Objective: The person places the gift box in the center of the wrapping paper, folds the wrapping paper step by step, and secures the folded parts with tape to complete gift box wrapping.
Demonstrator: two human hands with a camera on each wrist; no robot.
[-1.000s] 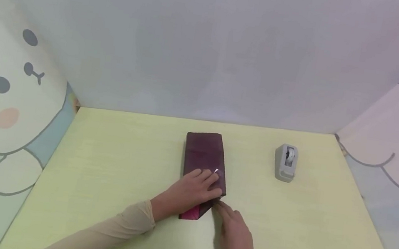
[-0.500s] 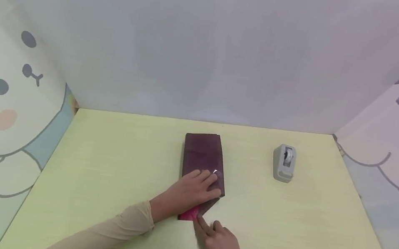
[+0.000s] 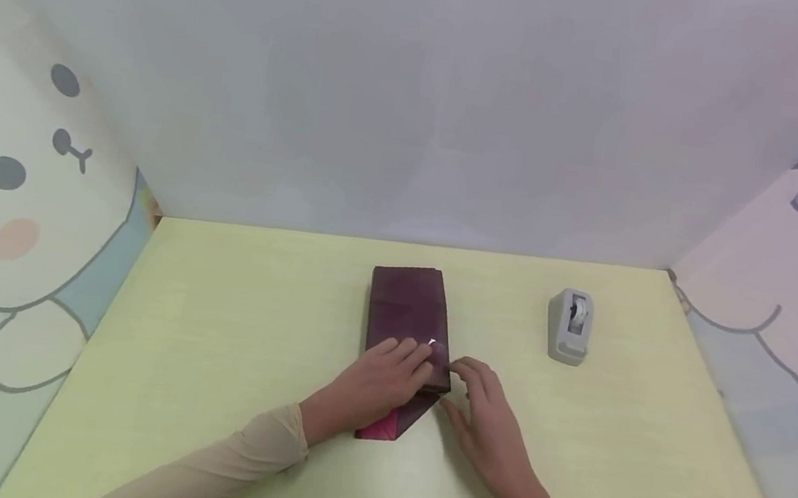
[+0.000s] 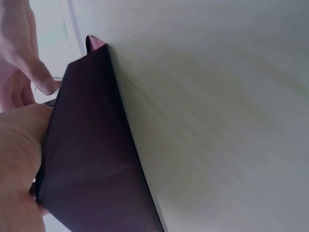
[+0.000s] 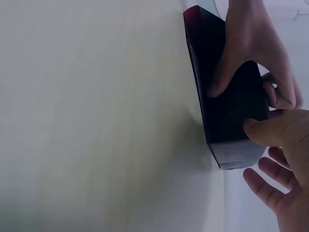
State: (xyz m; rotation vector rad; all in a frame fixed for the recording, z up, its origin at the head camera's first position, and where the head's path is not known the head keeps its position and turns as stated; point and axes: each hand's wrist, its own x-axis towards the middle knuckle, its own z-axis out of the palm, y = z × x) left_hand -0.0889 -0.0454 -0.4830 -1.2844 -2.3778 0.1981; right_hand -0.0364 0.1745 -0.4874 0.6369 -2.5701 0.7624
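Observation:
A dark purple wrapped box (image 3: 408,305) lies lengthwise on the pale yellow table. From its near end a folded wrapping flap (image 3: 415,413) sticks out, showing a pink inner side (image 3: 379,426). My left hand (image 3: 374,380) rests on top of the box near that end, pressing it. At the near right corner is my right hand (image 3: 489,429), with thumb and fingers spread apart around the corner. In the right wrist view the right thumb (image 5: 263,131) touches the box, while the other fingers stand apart from it. The left wrist view shows the box's dark long side (image 4: 91,145).
A grey tape dispenser (image 3: 570,326) with a roll of tape stands on the table (image 3: 249,297) to the right of the box. Behind the table rises a plain grey wall (image 3: 418,100). Cartoon-printed panels (image 3: 23,174) flank both sides.
My right hand slid along the flap toward the pink part, then moved back up to the box's right corner, its thumb and fingers parting. My left hand has hardly moved on the box.

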